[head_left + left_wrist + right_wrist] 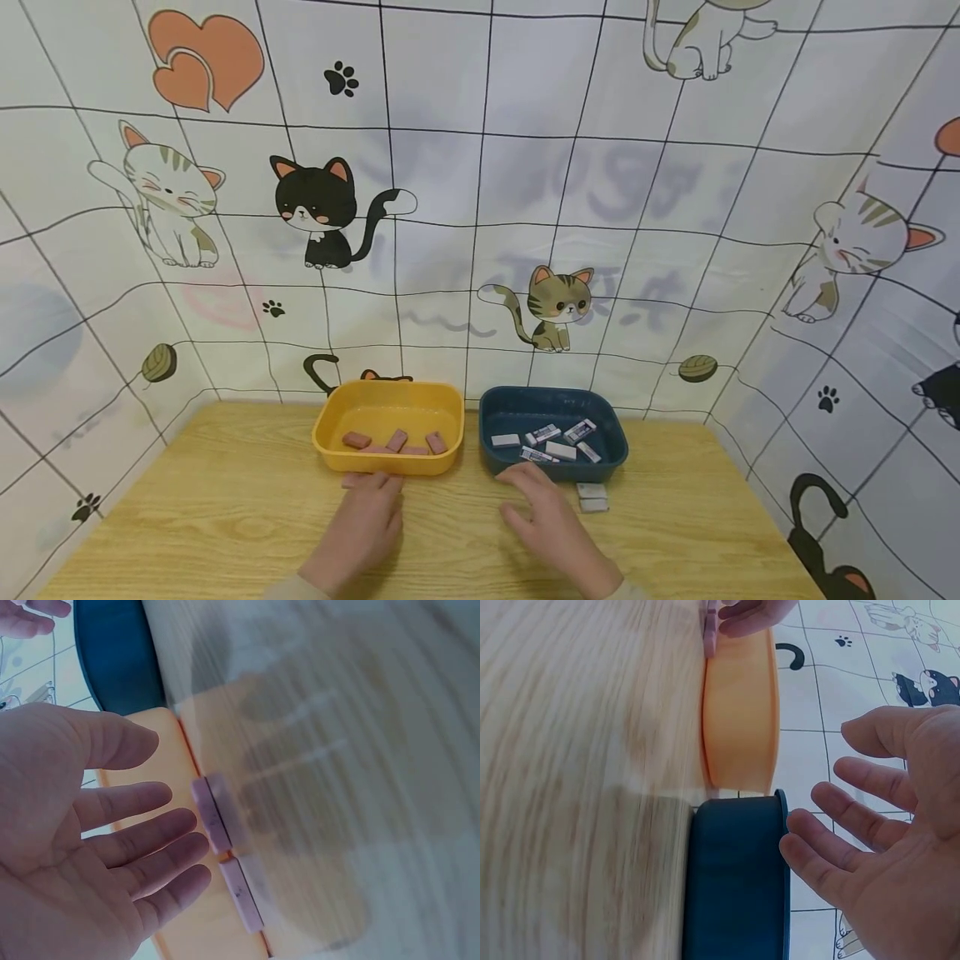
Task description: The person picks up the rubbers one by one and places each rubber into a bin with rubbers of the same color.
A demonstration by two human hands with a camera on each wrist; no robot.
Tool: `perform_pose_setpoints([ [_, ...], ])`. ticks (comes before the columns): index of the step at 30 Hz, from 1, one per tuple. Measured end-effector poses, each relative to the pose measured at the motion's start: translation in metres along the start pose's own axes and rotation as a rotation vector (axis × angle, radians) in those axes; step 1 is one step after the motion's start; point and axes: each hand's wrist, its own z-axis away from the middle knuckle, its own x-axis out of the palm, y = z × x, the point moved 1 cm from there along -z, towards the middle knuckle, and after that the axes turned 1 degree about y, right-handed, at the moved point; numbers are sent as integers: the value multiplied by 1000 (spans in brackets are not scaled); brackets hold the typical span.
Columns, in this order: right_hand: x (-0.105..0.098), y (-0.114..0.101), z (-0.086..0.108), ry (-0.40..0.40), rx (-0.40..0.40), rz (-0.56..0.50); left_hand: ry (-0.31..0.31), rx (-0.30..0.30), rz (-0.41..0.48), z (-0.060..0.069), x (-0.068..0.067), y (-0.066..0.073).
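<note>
My left hand [363, 521] hovers by the front wall of a yellow bin [322, 442], its fingers extended and slightly spread. Two small pink blocks [212, 814] lie end to end on the table against that wall, close to the fingertips; in the head view the hand partly covers them. Inside the yellow bin are several similar pink blocks [397, 440]. Near the front rim of a dark blue bin [618, 450] is my right hand [900, 840], loosely bent and holding nothing. Several white erasers [561, 451], some with printed sleeves, lie in the blue bin.
Two pale, flat pieces [592, 497] sit on the wooden table [247, 500] before the blue bin, right of my right hand. A white cat-print sheet [435, 167] hangs behind the bins and along both sides. Between the two bins is a narrow gap.
</note>
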Motion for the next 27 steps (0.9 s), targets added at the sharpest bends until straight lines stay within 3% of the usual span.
perform_pose_setpoints([
  [8, 6, -2, 0, -75, 12, 1, 36, 32, -49, -2, 3, -9],
  [17, 10, -6, 1, -99, -10, -26, -31, -6, -76, -6, 2, -10],
  [27, 11, -7, 1, -127, 12, -40, -58, 15, -143, -9, 6, -11],
])
